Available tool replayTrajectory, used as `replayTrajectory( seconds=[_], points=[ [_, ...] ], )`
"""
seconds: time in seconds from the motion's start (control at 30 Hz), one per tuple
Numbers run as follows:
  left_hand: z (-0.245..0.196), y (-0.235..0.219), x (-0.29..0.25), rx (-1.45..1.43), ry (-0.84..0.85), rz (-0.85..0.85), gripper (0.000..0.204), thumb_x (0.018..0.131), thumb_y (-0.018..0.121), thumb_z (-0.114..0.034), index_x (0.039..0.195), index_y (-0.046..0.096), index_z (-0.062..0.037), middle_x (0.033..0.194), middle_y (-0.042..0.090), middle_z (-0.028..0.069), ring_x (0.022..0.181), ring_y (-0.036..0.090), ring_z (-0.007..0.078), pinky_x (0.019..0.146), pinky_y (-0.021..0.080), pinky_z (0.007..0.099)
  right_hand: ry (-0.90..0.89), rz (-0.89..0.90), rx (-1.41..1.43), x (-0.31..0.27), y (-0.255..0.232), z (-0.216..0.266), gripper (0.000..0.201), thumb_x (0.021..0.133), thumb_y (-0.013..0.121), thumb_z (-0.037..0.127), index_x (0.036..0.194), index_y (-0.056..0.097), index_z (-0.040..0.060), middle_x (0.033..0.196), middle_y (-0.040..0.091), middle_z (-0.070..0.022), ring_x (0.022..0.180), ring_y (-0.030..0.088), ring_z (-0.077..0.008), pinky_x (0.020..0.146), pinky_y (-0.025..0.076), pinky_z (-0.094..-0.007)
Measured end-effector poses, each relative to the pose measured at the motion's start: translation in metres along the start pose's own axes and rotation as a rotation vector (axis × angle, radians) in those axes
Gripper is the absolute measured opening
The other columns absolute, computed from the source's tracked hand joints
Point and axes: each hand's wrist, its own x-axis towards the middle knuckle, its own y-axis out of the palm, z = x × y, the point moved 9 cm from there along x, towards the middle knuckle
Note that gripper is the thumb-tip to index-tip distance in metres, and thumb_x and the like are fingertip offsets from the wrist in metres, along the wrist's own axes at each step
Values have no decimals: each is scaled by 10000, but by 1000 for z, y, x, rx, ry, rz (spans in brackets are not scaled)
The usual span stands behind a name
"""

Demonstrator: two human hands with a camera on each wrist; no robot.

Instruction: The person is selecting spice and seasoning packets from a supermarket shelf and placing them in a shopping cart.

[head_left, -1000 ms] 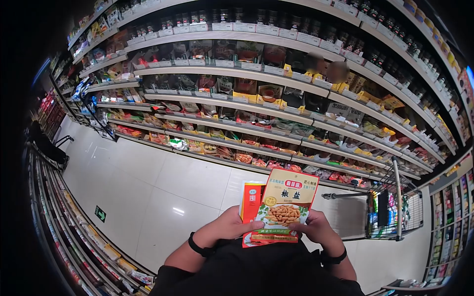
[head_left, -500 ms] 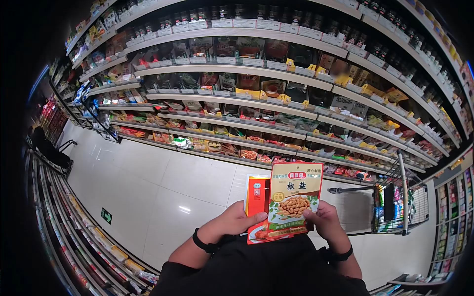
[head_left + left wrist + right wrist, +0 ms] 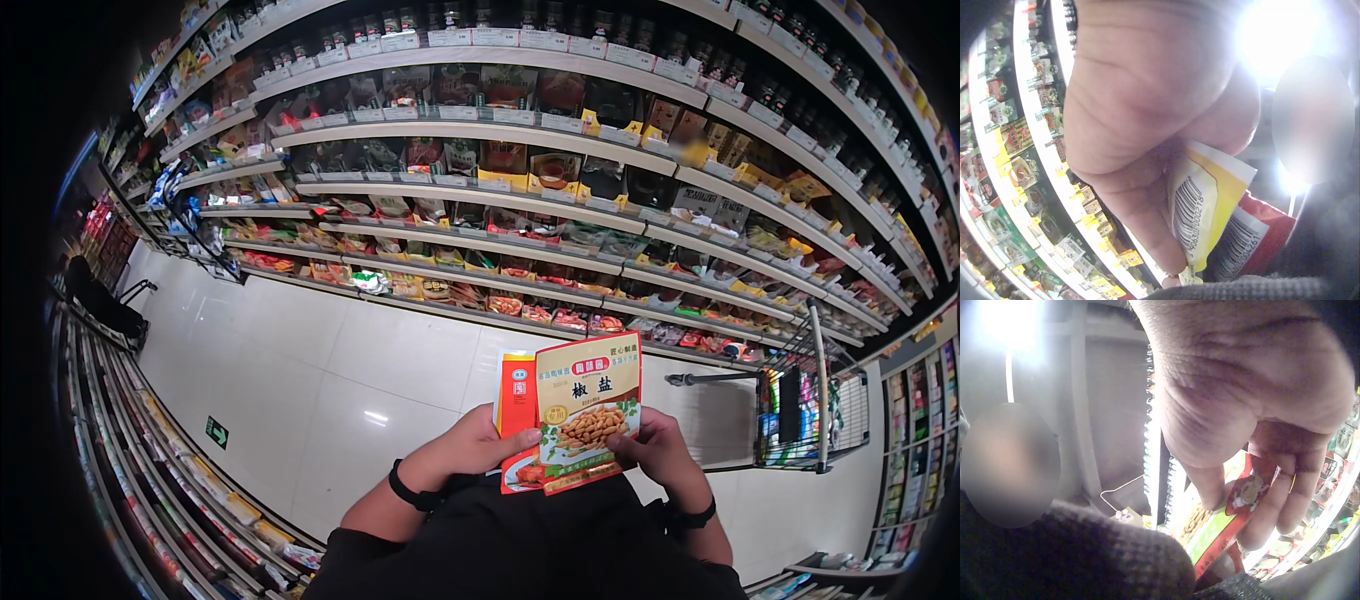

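My left hand [image 3: 475, 443] holds a red-orange seasoning packet [image 3: 517, 388], thumb across its front. In my right hand [image 3: 662, 458] is a beige seasoning packet [image 3: 590, 385] with a red border and a picture of peanuts, its thumb pressing the lower right. The beige packet overlaps the red-orange one, hiding much of its right side, and leans slightly left. From the left wrist view, the fingers are behind a packet back with a barcode [image 3: 1188, 209]; a second barcode [image 3: 1238, 247] shows beside it. The right wrist view has fingers [image 3: 1266, 512] curled behind the beige packet.
Long shelves [image 3: 470, 205] of packets and jars curve across the front. A shopping cart [image 3: 815, 410] with goods stands at the right. Another shelf [image 3: 170, 470] runs along the left, over the pale tiled floor [image 3: 330, 380]. A dark figure [image 3: 100, 300] is far left.
Both hands and packets first shifted right in view, and more of the red-orange packet came out from behind. Since then the beige packet has moved slightly left and tilted.
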Motion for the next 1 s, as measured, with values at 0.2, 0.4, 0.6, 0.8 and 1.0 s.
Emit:
replayTrajectory(
  seconds=[0.2, 0.4, 0.6, 0.8, 1.0],
  points=[
    [-1, 3, -3, 4, 9, -2, 334, 948, 558, -137, 1242, 512, 16, 1172, 609, 80, 1053, 566, 125, 915, 467, 298, 12, 8, 27, -4, -1, -3, 166, 882, 663, 136, 972, 614, 6, 681, 583, 20, 546, 474, -25, 469, 366, -194],
    [0, 5, -3, 23, 22, 0, 336, 949, 559, -149, 1242, 516, 12, 1164, 612, 76, 1048, 566, 123, 910, 466, 293, 8, -5, -5, -8, -7, -7, 177, 881, 666, 150, 981, 647, 5, 700, 609, 7, 558, 497, -31, 476, 384, -197],
    [0, 4, -5, 93, 45, -10, 310, 947, 567, -165, 1212, 544, -5, 1124, 631, 64, 1011, 577, 117, 887, 470, 289, -74, 2, 78, -23, -22, -6, 193, 863, 658, 63, 1041, 670, -9, 931, 682, -53, 812, 608, -91, 712, 501, -248],
    [0, 4, -3, 107, 37, -12, 301, 943, 573, -165, 1197, 552, -4, 1112, 635, 60, 1001, 581, 117, 882, 473, 290, 24, 123, 70, -23, -8, -16, 419, 773, 732, 0, 1168, 593, -6, 1034, 673, -48, 923, 606, -104, 802, 504, -265],
    [5, 2, -3, 103, 3, -18, 294, 938, 575, -141, 1199, 554, -8, 1113, 636, 60, 1006, 584, 117, 883, 476, 290, 134, 136, -47, -23, -2, -15, 479, 753, 766, 29, 1190, 573, 1, 1065, 668, -54, 955, 610, -111, 840, 504, -271]
  ],
)
